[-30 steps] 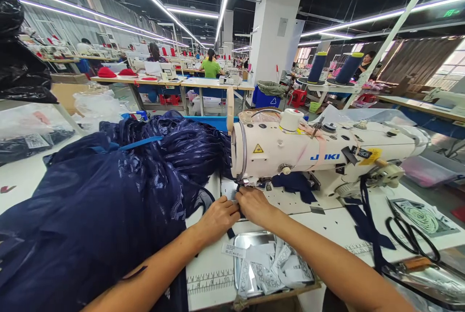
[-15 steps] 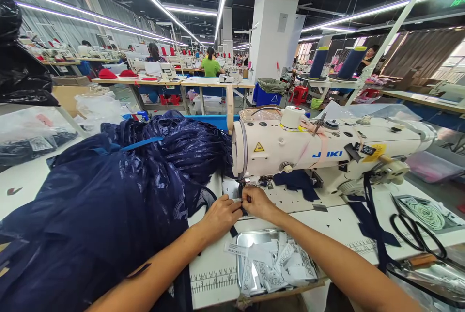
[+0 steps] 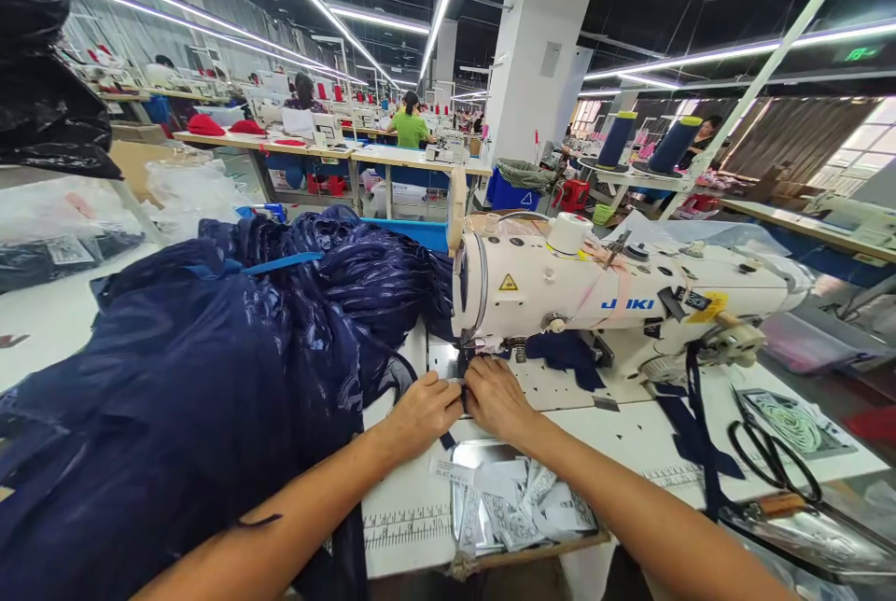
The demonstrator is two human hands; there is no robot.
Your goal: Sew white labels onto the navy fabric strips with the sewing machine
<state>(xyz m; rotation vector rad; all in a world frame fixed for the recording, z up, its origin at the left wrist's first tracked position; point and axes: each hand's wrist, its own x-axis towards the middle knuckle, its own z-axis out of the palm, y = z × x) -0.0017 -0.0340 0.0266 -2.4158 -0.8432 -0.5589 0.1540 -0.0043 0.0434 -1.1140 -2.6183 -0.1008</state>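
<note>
Just in front of the presser foot of a white sewing machine (image 3: 546, 288), my two hands meet over a narrow dark navy fabric strip (image 3: 463, 403). My left hand (image 3: 424, 416) is closed, thumb and fingers pinching the strip from the left. Close beside it, my right hand (image 3: 498, 398) has its fingers bent together on the same strip, fingertips near the needle; they hide most of it. A large heap of navy lace-like fabric (image 3: 210, 368) covers the table to the left, reaching my left forearm. A loose dark thread lies on that forearm.
A metal tray (image 3: 463, 452) of printed white labels (image 3: 525, 512) sits below my hands. Black-handled scissors (image 3: 770, 461), navy strips (image 3: 690, 438) and a coil of pale green cord (image 3: 791, 424) lie right. Thread cones (image 3: 616, 139) stand behind. People work at machines farther back.
My right hand has gone from a raised pinch to a flatter hold, with more fingers down by the needle. My left hand stays almost in place. The view has shifted slightly.
</note>
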